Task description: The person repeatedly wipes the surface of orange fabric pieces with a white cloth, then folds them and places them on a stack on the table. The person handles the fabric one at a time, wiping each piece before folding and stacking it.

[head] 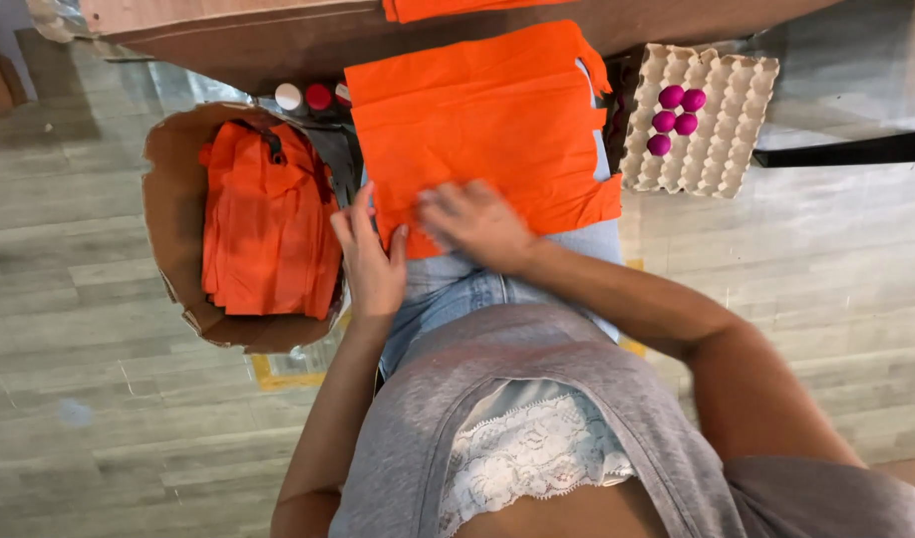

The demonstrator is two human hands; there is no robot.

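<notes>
An orange fabric sheet (482,120) lies spread over my lap and against a brown table edge. My right hand (474,221) presses flat on its lower edge, fingers apart. At the sheet's left lower corner is my left hand (370,257), fingers spread and touching the cloth's edge. Neither hand grips anything that I can see. To the left, a cardboard box (170,199) holds a stack of folded orange fabric pieces (268,219).
A grey egg tray (722,149) with several magenta balls (677,120) sits on the floor at the upper right. Small white and red bottle caps (306,97) show above the box. A brown table (308,35) spans the top. Grey wood-look floor surrounds me.
</notes>
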